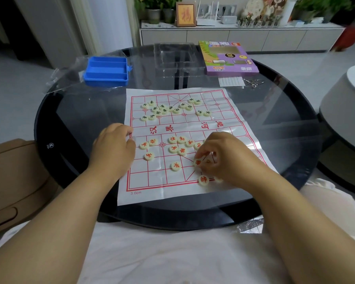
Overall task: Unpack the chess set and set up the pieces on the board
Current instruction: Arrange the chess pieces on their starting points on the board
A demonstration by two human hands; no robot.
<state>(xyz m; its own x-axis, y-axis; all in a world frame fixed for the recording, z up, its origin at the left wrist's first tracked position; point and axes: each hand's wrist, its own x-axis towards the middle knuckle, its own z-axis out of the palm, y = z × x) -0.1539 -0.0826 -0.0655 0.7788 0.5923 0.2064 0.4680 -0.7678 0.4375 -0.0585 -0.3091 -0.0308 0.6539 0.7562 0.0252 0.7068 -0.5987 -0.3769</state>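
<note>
1. Placement of one red-marked piece (198,162) is the step in hand; it is pinched by the fingers of the right hand (223,154) over the near palace of the paper board (173,181).
2. Centring it on a line crossing, character up, is advised.
3. The board's left edge is pressed by the left hand (113,144); whether that grip holds anything cannot be told.
4. Being a round disc, the piece has no long axis; its face lies flat, character upward.

round cream pieces with black characters (164,108): about 17 | round cream pieces with red characters (175,166): at least 12 seen, some hidden under a hand | white paper board with red grid (172,187): 1 | blue plastic compartment tray (106,71): 1 | purple cardboard box (228,58): 1 | hands: 2
</note>
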